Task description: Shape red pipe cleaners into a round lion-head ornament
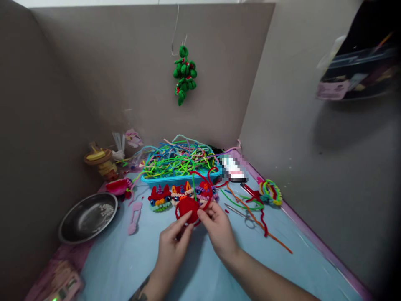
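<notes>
A round red piece of fuzzy pipe cleaner work (187, 209) is held up above the table between my hands. My left hand (175, 240) pinches its lower edge with thumb and fingers. At its right side my right hand (217, 228) has its fingers closed on the red pipe cleaner (210, 196), whose length curves up and loops above the piece. Just behind stand three small pipe cleaner figures, a red one (159, 198), an orange and cream one (181, 193) and a purple one (203, 190), the last partly covered by the red strand.
Behind the figures is a blue basket (156, 180) heaped with pipe cleaners. Scissors (239, 213), loose strands (278, 242) and a phone (233, 168) lie right. At left are a metal bowl (70, 228) and a pink clip-like strip (134, 218). A green ornament (184, 75) hangs on the partition.
</notes>
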The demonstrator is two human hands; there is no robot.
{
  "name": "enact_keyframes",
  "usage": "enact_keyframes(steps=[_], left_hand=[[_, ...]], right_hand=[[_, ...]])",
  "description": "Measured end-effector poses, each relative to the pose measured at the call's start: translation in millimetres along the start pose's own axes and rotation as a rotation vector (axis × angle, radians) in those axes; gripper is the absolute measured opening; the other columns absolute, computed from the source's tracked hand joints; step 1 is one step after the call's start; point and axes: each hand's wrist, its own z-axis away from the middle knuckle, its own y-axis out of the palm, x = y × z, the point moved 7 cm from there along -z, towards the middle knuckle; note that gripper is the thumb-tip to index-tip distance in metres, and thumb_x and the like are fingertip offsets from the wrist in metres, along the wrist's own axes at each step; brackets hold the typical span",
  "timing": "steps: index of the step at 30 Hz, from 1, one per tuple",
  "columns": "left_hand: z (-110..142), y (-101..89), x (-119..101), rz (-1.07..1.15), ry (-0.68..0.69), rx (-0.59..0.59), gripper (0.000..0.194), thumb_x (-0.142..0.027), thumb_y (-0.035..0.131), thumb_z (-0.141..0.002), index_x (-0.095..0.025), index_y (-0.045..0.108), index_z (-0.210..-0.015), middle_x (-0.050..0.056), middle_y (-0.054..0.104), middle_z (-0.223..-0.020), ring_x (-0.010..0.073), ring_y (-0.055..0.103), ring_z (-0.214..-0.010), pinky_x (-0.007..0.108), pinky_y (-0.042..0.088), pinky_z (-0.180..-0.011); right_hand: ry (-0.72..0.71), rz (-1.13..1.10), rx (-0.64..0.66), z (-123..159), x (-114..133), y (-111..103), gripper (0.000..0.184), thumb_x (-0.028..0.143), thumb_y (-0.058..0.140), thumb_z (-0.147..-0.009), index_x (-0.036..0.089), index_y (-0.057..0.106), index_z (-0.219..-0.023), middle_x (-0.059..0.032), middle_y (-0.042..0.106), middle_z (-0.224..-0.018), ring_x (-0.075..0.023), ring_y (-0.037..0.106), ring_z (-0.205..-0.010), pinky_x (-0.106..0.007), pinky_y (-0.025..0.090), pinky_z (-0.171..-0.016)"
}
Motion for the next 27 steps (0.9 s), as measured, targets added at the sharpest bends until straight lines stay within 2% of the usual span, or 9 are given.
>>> enact_keyframes(steps=[3, 7, 10, 18, 23, 27], left_hand=[[-2, -4.9, 2, 0.013, -0.036, -0.068, 0.033, -0.032, 0.064, -0.072, -0.019, 0.070, -0.102, 0.004, 0.068, -0.071, 0.0125, 0.055, -0.054, 0.022, 0.046, -0.054], [-3, -6.3, 7, 0.066, -0.100, -0.122, 0.030, -0.032, 0.068, -0.067, -0.017, 0.072, -0.092, 0.000, 0.059, -0.056, 0.0098, 0.047, -0.049, 0.019, 0.041, -0.048], [-4, -4.5, 11, 0.108, -0.147, -0.121, 0.028, -0.032, 0.069, -0.065, -0.016, 0.072, -0.088, -0.003, 0.052, -0.050, 0.0081, 0.041, -0.046, 0.018, 0.036, -0.044], [-7, -11.6, 13, 0.125, -0.203, -0.155, 0.030, -0.034, 0.072, -0.062, -0.014, 0.072, -0.084, -0.004, 0.049, -0.047, 0.0077, 0.037, -0.045, 0.019, 0.032, -0.044], [-10, -21.8, 22, 0.164, -0.260, -0.188, 0.037, -0.037, 0.074, -0.060, -0.013, 0.071, -0.088, -0.005, 0.047, -0.045, 0.0073, 0.038, -0.045, 0.019, 0.030, -0.043], [-12, -19.4, 30, 0.264, -0.322, -0.122, 0.042, -0.037, 0.075, -0.058, -0.012, 0.069, -0.091, -0.002, 0.056, -0.052, 0.0069, 0.041, -0.045, 0.018, 0.031, -0.043]], right_hand=[[0.013, 0.002, 0.000, 2, -3, 1, 0.017, 0.032, 0.061, -0.077, 0.019, 0.051, -0.081, 0.0017, 0.057, -0.069, -0.0140, 0.056, -0.068, -0.025, 0.044, -0.064], [0.027, 0.017, 0.004, 3, -4, 1, 0.017, 0.031, 0.062, -0.076, 0.018, 0.050, -0.078, 0.0008, 0.059, -0.071, -0.0137, 0.055, -0.068, -0.024, 0.043, -0.064], [0.035, -0.006, 0.019, 3, -4, 3, 0.017, 0.030, 0.062, -0.075, 0.018, 0.050, -0.077, 0.0013, 0.058, -0.070, -0.0132, 0.054, -0.068, -0.024, 0.042, -0.064], [0.038, -0.030, 0.105, 0, 1, 6, 0.018, 0.033, 0.061, -0.077, 0.019, 0.051, -0.078, 0.0025, 0.055, -0.069, -0.0120, 0.052, -0.068, -0.023, 0.040, -0.063], [-0.083, 0.168, -0.005, -15, 6, -16, 0.017, 0.035, 0.058, -0.079, 0.020, 0.052, -0.084, 0.0017, 0.053, -0.075, -0.0122, 0.050, -0.067, -0.023, 0.040, -0.062], [-0.286, 0.437, -0.088, -21, 22, -31, 0.021, 0.026, 0.058, -0.079, 0.021, 0.053, -0.099, -0.0012, 0.055, -0.083, -0.0145, 0.052, -0.072, -0.027, 0.043, -0.066]])
